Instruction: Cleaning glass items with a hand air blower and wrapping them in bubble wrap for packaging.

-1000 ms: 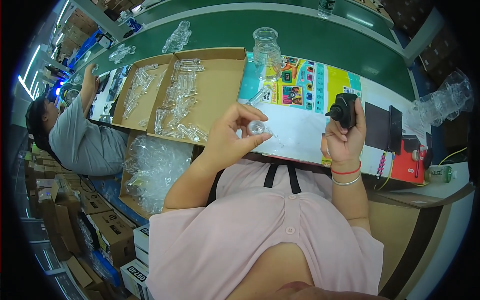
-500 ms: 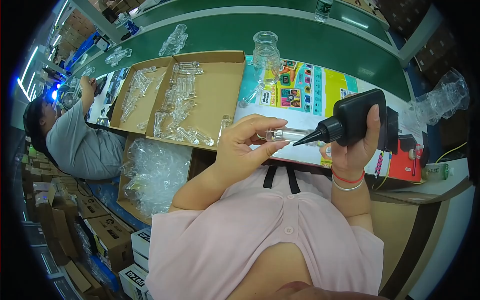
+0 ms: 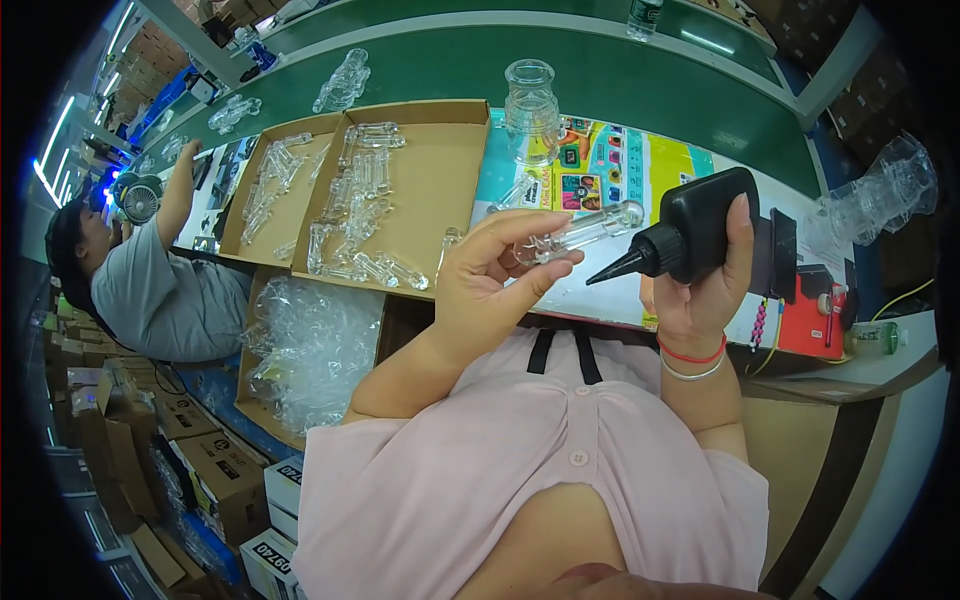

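**Hands crowded above a cluttered bench edge**

The left hand [image 3: 490, 280] with its clear plastic tube [image 3: 580, 232] and the right hand [image 3: 705, 290] with its black squeeze bottle [image 3: 690, 232] fill the air over the colourful printed sheet [image 3: 640, 165]. Leftward, open cardboard trays [image 3: 440, 190] of tubes block low passage. The clear jar [image 3: 530, 110] stands beyond; the green table [image 3: 620, 80] behind it lies open.
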